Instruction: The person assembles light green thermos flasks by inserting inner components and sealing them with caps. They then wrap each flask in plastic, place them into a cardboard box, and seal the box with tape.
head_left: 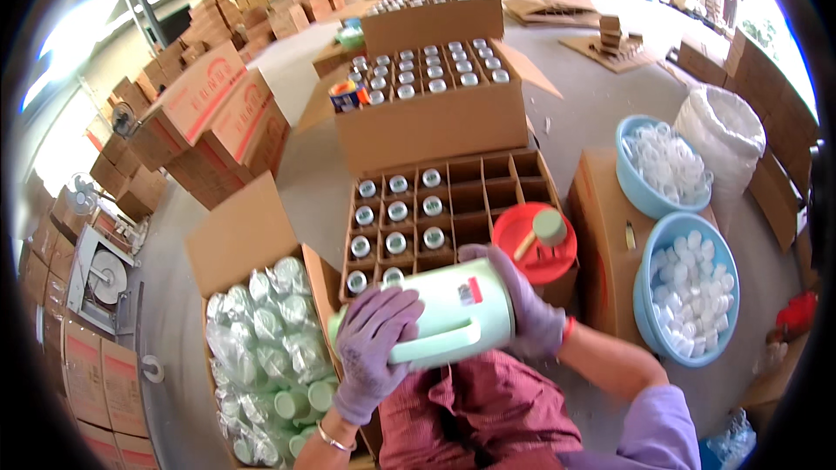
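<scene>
A mint-green vacuum jug (444, 309) with a side handle lies on its side between my gloved hands, above my lap. My left hand (379, 348), in a grey-purple glove, wraps round its left end. At the opposite end my right hand (527, 305) grips the jug, some of its fingers hidden behind it. Just beyond stands a carton with cardboard dividers (466, 198); silver-and-white round tops (396, 211) show in its left compartments. A red round tray (509, 231) rests on the carton's right side, carrying a light-green round piece (549, 227) and a wooden-handled tool.
At left, an open carton (235, 218) holds green cups in clear plastic (270, 322). Right of me, blue basins hold clear-white rings (666, 161) and white stoppers (692, 292), beside a white sack (723, 130). Another filled carton (431, 135) stands farther ahead, with stacked boxes (222, 122) left.
</scene>
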`<control>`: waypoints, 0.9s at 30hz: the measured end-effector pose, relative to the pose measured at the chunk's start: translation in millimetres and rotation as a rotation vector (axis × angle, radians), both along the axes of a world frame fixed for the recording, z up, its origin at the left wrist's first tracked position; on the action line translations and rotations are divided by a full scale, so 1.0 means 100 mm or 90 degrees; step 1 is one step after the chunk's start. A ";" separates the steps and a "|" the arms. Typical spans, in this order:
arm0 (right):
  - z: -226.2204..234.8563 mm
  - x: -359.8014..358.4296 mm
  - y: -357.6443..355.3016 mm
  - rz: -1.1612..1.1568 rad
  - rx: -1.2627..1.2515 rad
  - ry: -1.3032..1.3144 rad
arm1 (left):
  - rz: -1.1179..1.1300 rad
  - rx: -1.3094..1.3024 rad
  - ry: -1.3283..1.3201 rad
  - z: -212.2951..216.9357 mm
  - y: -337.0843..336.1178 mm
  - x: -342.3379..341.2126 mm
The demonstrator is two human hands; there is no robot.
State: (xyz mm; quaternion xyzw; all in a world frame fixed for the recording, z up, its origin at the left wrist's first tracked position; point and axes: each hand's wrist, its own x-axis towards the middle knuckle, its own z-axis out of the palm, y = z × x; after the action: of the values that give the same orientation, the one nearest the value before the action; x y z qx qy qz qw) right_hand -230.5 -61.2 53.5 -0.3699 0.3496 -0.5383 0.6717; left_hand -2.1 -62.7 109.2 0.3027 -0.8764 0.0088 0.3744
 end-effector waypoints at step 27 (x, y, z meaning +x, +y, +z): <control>-0.10 -0.10 0.13 0.040 -0.428 0.277 | 0.123 0.681 0.392 -0.11 0.01 0.15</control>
State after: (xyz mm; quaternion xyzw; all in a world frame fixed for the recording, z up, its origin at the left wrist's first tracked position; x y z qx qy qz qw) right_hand -240.1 -48.0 43.4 -0.6848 0.2763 -0.5112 0.4397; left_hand 12.9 -62.0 98.2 0.5147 -0.5801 -0.4853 0.4039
